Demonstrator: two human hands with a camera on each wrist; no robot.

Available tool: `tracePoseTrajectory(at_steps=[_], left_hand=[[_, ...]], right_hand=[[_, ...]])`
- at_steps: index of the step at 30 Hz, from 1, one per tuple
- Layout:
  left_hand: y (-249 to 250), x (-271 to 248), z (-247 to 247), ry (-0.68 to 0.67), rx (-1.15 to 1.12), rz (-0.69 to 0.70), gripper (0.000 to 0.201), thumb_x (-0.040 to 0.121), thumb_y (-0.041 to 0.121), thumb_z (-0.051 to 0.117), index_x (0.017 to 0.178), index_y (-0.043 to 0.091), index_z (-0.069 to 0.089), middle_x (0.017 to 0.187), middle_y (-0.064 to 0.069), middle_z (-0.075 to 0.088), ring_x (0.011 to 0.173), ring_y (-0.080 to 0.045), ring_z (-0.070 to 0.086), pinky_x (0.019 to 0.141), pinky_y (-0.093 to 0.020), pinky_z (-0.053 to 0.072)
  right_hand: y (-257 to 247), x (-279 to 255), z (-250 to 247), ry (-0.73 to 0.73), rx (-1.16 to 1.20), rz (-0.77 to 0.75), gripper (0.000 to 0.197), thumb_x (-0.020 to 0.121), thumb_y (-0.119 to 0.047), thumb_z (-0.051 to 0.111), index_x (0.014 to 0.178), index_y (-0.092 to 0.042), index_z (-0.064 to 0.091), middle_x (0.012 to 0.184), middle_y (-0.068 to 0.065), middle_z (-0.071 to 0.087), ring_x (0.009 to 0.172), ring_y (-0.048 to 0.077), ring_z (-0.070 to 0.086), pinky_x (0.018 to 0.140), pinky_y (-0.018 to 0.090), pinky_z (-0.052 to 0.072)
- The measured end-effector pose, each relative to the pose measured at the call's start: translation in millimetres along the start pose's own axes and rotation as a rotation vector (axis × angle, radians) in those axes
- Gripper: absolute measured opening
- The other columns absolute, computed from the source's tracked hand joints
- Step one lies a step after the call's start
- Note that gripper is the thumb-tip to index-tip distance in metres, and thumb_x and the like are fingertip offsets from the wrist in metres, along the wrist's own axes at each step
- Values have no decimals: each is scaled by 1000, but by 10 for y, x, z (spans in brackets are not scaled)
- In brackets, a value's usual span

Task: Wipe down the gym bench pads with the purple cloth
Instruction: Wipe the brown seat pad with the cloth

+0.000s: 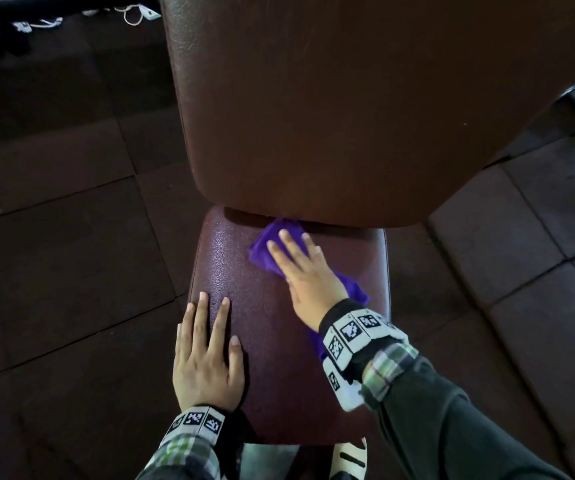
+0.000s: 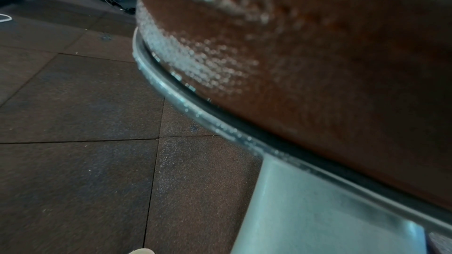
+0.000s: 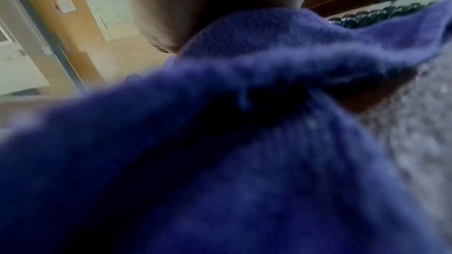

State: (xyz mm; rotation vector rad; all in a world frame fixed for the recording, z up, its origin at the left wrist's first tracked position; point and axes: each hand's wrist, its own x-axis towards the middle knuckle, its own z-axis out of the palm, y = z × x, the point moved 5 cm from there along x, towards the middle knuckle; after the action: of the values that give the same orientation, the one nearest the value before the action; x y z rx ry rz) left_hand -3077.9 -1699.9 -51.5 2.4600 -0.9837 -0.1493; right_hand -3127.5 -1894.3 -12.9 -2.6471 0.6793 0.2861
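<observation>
The maroon seat pad (image 1: pixel 272 368) of the gym bench lies below me, and its brown back pad (image 1: pixel 331 109) rises behind it. My right hand (image 1: pixel 301 268) lies flat with straight fingers on the purple cloth (image 1: pixel 265 247), pressing it onto the far part of the seat pad close to the gap under the back pad. The cloth (image 3: pixel 244 152) fills the right wrist view. My left hand (image 1: pixel 208 351) rests flat on the seat pad's near left side, fingers spread. The left wrist view shows the seat pad's side (image 2: pixel 305 55), not the hand.
Dark rubber floor tiles (image 1: pixel 64 254) surround the bench. A grey metal frame (image 2: pixel 305 210) runs under the seat pad. White cords (image 1: pixel 47 24) lie on the floor at the far left. A rack of dumbbells (image 3: pixel 374 15) stands in the distance.
</observation>
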Motion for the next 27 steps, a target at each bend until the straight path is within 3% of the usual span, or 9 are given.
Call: tracePoseTrajectory(at_steps=[3,5,10,14,19,23,27], left_hand=[[4,4,-1,7,0,5,54,94,31,37,146,18,47,158,-9,33,145,-31,32,116,-48,28],[4,4,5,7,2,8,55,94,31,38,146,18,47,158,-9,33,145,-31,32,116,-48,28],[-5,3,5,-5,-4,-7,55,94,33,37,146,20,46,159,-8,32,146,-29,29,117,-47,26],[0,9,-5,-7,-11,-3,55,94,33,37,146,20,46,159,-8,33,146,-29,29,117,-47,26],[0,9,-5,-11,3,-2,55,94,33,37,147,20,45,159,-8,32,146,-30,29,117,-46,25],[2,17,-11,-12,-2,-7,56,93,32,37,147,20,45,158,-9,32,146,-30,29,116,-46,26],[4,18,-10,-18,0,0,56,93,32,37,147,20,45,158,-9,33,146,-30,29,116,-46,25]], right_hand=[[-34,-234,83,-8,-3,-197,81,78,5,50,147,-24,19,156,0,10,142,35,9,112,42,10],[156,-393,93,-17,-9,-245,82,75,7,50,146,-26,25,155,-2,15,141,32,15,110,40,13],[617,-382,-62,37,62,-11,83,82,6,46,147,-32,11,155,-12,3,143,28,7,113,36,21],[451,11,-135,81,34,117,76,85,3,43,148,-26,12,157,-3,7,141,36,8,115,44,17],[-6,25,13,21,22,-62,82,80,6,45,148,-28,14,157,-3,3,143,33,1,115,43,3],[56,-386,107,18,-46,-267,86,70,8,54,145,-25,29,154,2,22,139,35,21,109,43,18],[407,-487,28,8,27,-142,85,75,6,47,146,-31,21,155,-5,17,142,30,15,112,44,22]])
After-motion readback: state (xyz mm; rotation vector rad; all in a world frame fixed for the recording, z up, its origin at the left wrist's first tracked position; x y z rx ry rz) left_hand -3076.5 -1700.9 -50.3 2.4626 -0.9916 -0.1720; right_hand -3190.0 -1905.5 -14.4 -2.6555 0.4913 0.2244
